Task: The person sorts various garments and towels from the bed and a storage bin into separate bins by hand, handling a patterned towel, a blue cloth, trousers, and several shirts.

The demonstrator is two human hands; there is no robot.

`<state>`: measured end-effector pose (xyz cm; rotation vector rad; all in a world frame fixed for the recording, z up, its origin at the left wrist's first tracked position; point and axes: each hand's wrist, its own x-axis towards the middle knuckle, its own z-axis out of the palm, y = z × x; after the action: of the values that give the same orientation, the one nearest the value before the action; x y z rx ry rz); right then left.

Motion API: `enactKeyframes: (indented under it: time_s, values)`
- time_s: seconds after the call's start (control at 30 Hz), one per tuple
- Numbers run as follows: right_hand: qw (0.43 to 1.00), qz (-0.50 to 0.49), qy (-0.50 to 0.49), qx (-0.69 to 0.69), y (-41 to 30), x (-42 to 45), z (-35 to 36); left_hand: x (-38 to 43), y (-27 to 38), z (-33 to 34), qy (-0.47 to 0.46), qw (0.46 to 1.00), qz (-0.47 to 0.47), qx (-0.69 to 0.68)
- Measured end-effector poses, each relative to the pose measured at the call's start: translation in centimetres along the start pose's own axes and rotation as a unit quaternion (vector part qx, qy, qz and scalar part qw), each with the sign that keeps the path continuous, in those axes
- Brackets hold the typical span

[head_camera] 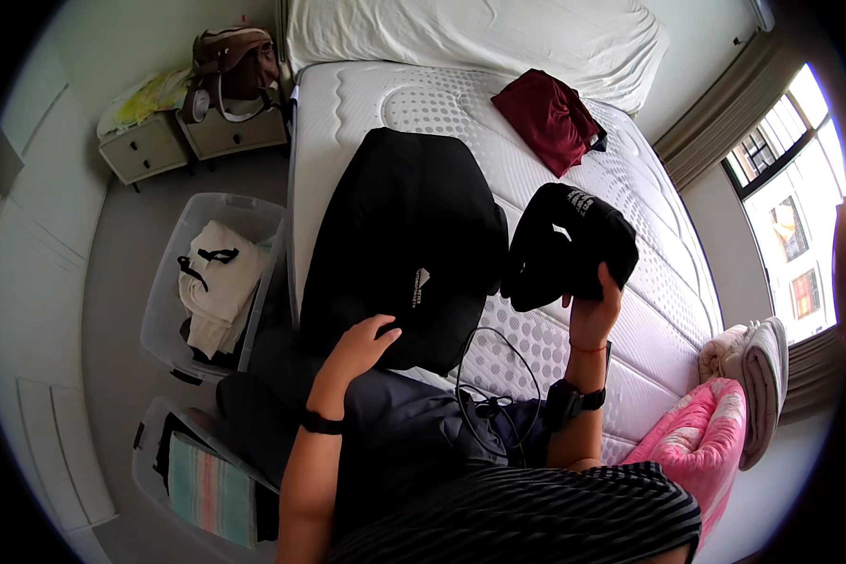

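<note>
A large black garment (409,211) lies spread on the bed before me, with a small white printed logo near its lower part. My left hand (366,344) is at its near edge, thumb and fingers apart, holding nothing; whether it touches the cloth I cannot tell. In my right hand (599,307) is a folded black garment (571,247) with white print along its upper side. That bundle is raised over the mattress, just right of the large garment. My right fingers are partly hidden behind it.
Dark red folded clothing (546,120) lies farther back on the white mattress (648,296). Two clear plastic bins (156,296) with clothes stand on the floor at left. A brown bag (233,67) sits on a nightstand (236,132). A pink quilt (705,437) is at right. A cable (458,384) loops across my lap.
</note>
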<state>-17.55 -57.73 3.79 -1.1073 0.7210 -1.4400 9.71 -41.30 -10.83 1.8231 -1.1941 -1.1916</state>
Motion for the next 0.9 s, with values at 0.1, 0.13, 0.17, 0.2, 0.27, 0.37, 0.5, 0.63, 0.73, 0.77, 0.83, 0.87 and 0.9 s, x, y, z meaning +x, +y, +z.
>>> enactKeyframes:
  time_s: [0.1,0.13,0.17,0.2,0.27,0.37,0.5,0.63,0.73,0.77,0.83,0.87,0.9]
  values:
    - [0.979,0.004,-0.151,0.14,-2.6,-1.4,2.4,-7.6,5.2,-1.9,0.002,0.943,0.143,-0.301]
    - [0.965,-0.004,-0.153,0.215,-3.3,-2.4,5.1,-10.7,6.7,-3.0,0.044,0.931,0.214,-0.294]
    - [0.941,0.007,-0.145,0.306,-3.5,-3.1,6.9,-13.7,8.0,-3.9,0.084,0.913,0.282,-0.282]
    - [0.886,0.007,-0.272,0.376,-4.0,-2.8,7.9,-16.6,9.3,-4.1,0.1,0.889,0.328,-0.305]
    - [0.761,0.061,-0.455,0.458,-4.1,-3.0,11.2,-21.8,11.1,-4.9,0.139,0.817,0.441,-0.343]
    - [0.718,0.216,-0.458,0.477,-2.4,-6.1,16.1,-28.4,16.3,-3.2,0.355,0.669,0.54,-0.366]
    - [0.743,0.442,-0.362,0.349,3.1,-6.7,14.2,-27.5,18.7,-0.9,0.5,0.628,0.523,-0.287]
    - [0.715,0.624,-0.282,0.14,10.7,-7.5,9.3,-27.6,16.8,-0.7,0.487,0.632,0.566,-0.205]
    - [0.729,0.594,-0.316,-0.126,14.8,-7.6,5.6,-29.2,17.4,-1.3,0.48,0.7,0.483,-0.216]
    - [0.744,0.561,-0.329,-0.151,15.5,-7.2,4.8,-29.9,17.9,-1.4,0.469,0.729,0.442,-0.229]
    - [0.774,0.485,-0.355,-0.2,16.5,-5.9,3.1,-30.0,17.4,-1.5,0.436,0.758,0.422,-0.24]
    - [0.786,0.431,-0.362,-0.255,15.0,-7.2,5.4,-30.3,16.8,-1.5,0.425,0.772,0.414,-0.228]
    - [0.775,0.401,-0.393,-0.29,14.7,-7.0,5.9,-30.1,15.2,-1.5,0.407,0.784,0.426,-0.195]
